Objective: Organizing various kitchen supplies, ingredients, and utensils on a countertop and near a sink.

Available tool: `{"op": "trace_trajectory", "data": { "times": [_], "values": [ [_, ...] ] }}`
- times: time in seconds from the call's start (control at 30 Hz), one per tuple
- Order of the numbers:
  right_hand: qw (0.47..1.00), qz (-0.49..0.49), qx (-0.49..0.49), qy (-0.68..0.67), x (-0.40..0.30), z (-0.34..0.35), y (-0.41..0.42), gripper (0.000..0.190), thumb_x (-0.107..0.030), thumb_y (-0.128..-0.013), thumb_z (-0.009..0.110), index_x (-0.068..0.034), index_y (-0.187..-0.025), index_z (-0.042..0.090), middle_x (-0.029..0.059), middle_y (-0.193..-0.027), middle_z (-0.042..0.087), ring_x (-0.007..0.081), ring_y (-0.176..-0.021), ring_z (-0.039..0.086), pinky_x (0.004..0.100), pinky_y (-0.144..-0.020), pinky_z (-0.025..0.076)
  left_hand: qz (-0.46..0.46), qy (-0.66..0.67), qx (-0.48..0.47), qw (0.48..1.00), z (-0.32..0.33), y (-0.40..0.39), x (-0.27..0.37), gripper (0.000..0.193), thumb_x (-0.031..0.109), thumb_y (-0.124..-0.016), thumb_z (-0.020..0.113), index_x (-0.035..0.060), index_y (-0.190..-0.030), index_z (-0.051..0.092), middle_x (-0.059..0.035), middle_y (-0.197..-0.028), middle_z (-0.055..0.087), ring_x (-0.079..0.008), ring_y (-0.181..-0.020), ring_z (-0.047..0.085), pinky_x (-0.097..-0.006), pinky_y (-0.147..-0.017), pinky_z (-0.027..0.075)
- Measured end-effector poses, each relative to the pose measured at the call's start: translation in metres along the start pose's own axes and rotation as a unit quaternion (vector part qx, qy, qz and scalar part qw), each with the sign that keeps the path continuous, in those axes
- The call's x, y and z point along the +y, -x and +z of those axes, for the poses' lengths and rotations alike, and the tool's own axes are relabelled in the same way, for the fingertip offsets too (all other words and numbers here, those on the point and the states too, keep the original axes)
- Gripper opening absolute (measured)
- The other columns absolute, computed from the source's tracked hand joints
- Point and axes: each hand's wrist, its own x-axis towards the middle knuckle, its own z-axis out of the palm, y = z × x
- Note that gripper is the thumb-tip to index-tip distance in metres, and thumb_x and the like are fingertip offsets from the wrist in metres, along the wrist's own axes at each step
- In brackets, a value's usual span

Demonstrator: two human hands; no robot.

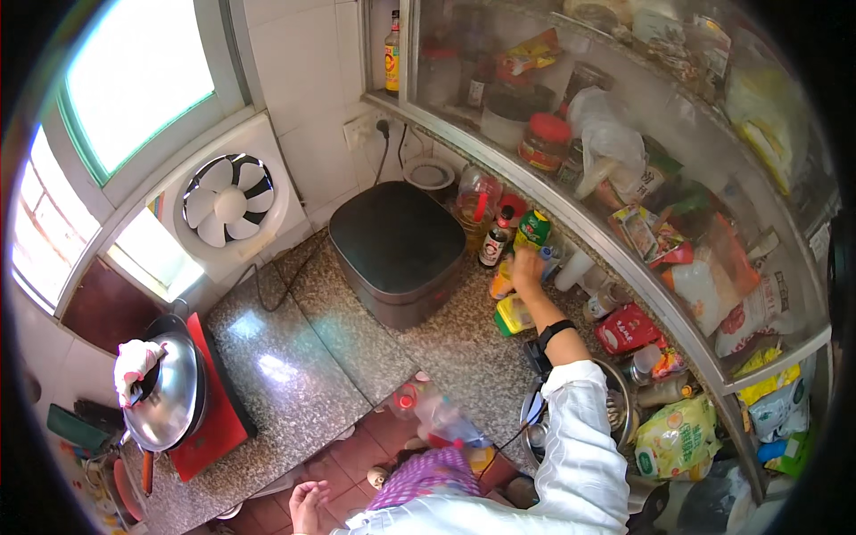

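Note:
My right hand (pixel 527 271) reaches in among the seasonings on the granite counter, at an orange-yellow packet or bottle (pixel 501 281); whether the fingers grip it cannot be told. Just behind the hand stands a green-capped bottle (pixel 532 231), with a dark soy-sauce-type bottle (pixel 495 239) to its left. A yellow tub with a green edge (pixel 515 315) lies in front of the wrist. Low over the tiled floor, my left hand (pixel 309 503) is held with curled fingers, touching nothing that shows.
A black-lidded appliance (pixel 398 237) stands in the counter corner. At left, a wok lid (pixel 167 394) with a cloth on its knob rests over a red cooktop (pixel 214 401). The glass-fronted cabinet (pixel 568 194) overhangs the right side. A metal basin (pixel 625 408) lies beneath my right arm.

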Motion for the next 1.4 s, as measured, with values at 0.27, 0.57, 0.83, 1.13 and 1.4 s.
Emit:
{"op": "trace_trajectory", "data": {
  "times": [0.27, 0.57, 0.83, 1.13, 1.4],
  "values": [
    [0.983, 0.023, 0.176, 0.045, 0.066, 0.007, -0.013, 0.027, -0.012, -0.068, 0.064, -0.002, -0.092, 0.058, 0.0190, -0.107, 0.051, 0.0310, -0.091, 0.054, 0.0401, -0.071, 0.047, -0.015, 0.006, 0.008, 1.000, 0.002, 0.000, 0.002, 0.006, 0.008, -0.083, 0.048, 0.0075, -0.088, 0.049, -0.0099, -0.094, 0.060, -0.0164, -0.078, 0.059, -0.0262, -0.066, 0.047],
    [0.984, 0.178, -0.023, 0.009, 0.079, -0.022, -0.011, 0.028, -0.012, -0.069, 0.063, -0.007, -0.096, 0.060, 0.0152, -0.104, 0.053, 0.0307, -0.098, 0.051, 0.0386, -0.079, 0.045, -0.002, 0.023, 0.009, 1.000, -0.001, -0.009, -0.004, 0.008, 0.007, -0.081, 0.050, 0.0058, -0.089, 0.049, -0.0107, -0.093, 0.060, -0.0156, -0.076, 0.059, -0.0239, -0.065, 0.046],
    [0.978, 0.203, 0.030, 0.035, 0.096, -0.018, 0.001, 0.030, -0.019, -0.066, 0.065, -0.006, -0.092, 0.060, 0.0153, -0.101, 0.055, 0.0305, -0.098, 0.052, 0.0392, -0.080, 0.044, 0.000, 0.039, -0.001, 0.999, 0.004, -0.011, -0.003, 0.008, 0.005, -0.081, 0.048, 0.0061, -0.090, 0.049, -0.0105, -0.094, 0.059, -0.0158, -0.078, 0.058, -0.0232, -0.065, 0.046],
    [0.964, 0.192, -0.089, 0.159, 0.061, -0.040, -0.030, 0.033, -0.022, -0.068, 0.065, -0.010, -0.098, 0.059, 0.0155, -0.101, 0.058, 0.0322, -0.097, 0.053, 0.0396, -0.080, 0.043, 0.003, 0.064, 0.017, 0.998, 0.004, -0.002, -0.006, 0.009, 0.005, -0.081, 0.048, 0.0059, -0.089, 0.049, -0.0097, -0.091, 0.059, -0.0153, -0.078, 0.058, -0.0221, -0.064, 0.045],
    [0.970, -0.090, 0.161, -0.155, 0.004, -0.010, -0.067, 0.046, -0.020, -0.073, 0.063, -0.006, -0.113, 0.044, 0.0188, -0.114, 0.045, 0.0341, -0.102, 0.047, 0.0399, -0.079, 0.042, -0.018, 0.057, 0.050, 0.997, 0.014, 0.006, -0.001, 0.006, 0.003, -0.082, 0.047, 0.0059, -0.087, 0.049, -0.0111, -0.089, 0.060, -0.0142, -0.072, 0.059, -0.0208, -0.059, 0.047]
  ]
}}
